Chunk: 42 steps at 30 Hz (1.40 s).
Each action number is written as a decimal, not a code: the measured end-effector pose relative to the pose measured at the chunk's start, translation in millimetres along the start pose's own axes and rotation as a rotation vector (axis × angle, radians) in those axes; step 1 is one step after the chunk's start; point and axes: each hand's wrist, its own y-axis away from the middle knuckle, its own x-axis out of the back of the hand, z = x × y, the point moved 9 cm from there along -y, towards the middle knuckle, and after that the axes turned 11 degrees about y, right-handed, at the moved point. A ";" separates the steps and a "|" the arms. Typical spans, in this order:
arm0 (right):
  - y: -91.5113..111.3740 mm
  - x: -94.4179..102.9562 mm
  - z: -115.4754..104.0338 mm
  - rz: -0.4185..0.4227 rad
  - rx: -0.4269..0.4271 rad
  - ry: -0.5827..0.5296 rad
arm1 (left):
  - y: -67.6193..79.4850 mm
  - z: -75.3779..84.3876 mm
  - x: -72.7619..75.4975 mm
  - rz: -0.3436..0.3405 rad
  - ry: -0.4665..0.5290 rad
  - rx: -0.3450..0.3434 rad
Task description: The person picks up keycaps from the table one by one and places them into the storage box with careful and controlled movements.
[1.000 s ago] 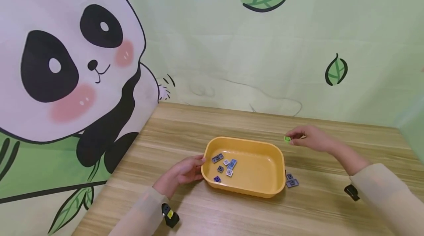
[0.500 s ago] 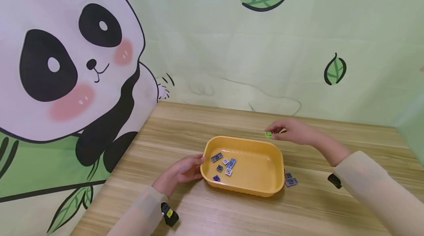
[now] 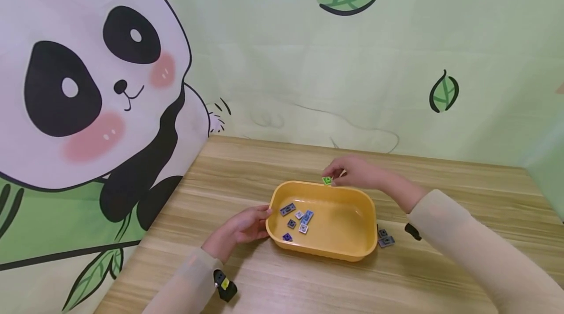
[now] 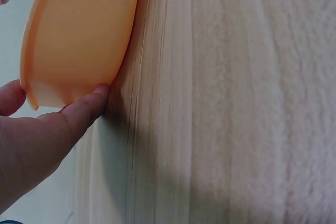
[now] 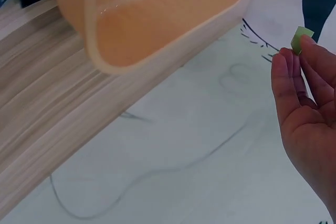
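Observation:
My right hand [image 3: 352,172] pinches a small bright green block [image 3: 327,181] between thumb and fingertips, above the far rim of a yellow plastic tray [image 3: 348,235]. The right wrist view shows that green block [image 5: 301,39] at the fingertips. At the tray's left end my left hand [image 3: 246,226] holds its wall, thumb at the rim and a finger [image 4: 86,111] low on the outer side. Several small square and oblong pieces lie in the tray's left half: a grey oblong [image 3: 288,209], a blue oblong [image 3: 307,216], a white square [image 3: 303,229] and a dark blue square [image 3: 287,237] among them.
Two grey-blue pieces, a square [image 3: 382,232] and an oblong [image 3: 386,241], lie on the wooden table [image 3: 308,284] just right of the tray. A pale green cloth wall [image 3: 282,59] with a panda print rises behind the table and on the left.
My right hand has moved left with the green block, from right of the tray to over its far rim. The left hand and the tray stay in place.

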 end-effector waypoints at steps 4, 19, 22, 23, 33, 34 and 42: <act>-15.2 -10.0 -8.0 -0.027 -0.005 0.016 | 0.7 0.1 0.4 0.004 0.001 0.002; -45.1 -40.0 -23.2 -0.046 0.060 -0.007 | -0.3 -3.0 4.2 -0.063 0.002 -0.028; -49.6 -46.9 -19.9 -0.041 0.050 -0.006 | 0.2 -2.5 3.5 -0.057 0.001 -0.028; -50.9 -49.7 -18.7 -0.042 0.042 -0.007 | 0.4 -2.3 2.7 -0.050 -0.001 -0.024; -58.6 -69.6 -13.9 -0.045 -0.031 0.023 | 2.4 -2.0 -1.3 -0.001 0.012 0.001; -59.3 -71.0 -14.0 -0.041 -0.029 0.034 | 1.8 -2.0 -1.1 -0.005 0.010 0.000; -66.1 -86.1 -14.5 -0.061 0.004 0.130 | -0.1 -0.7 -0.7 -0.013 0.006 -0.005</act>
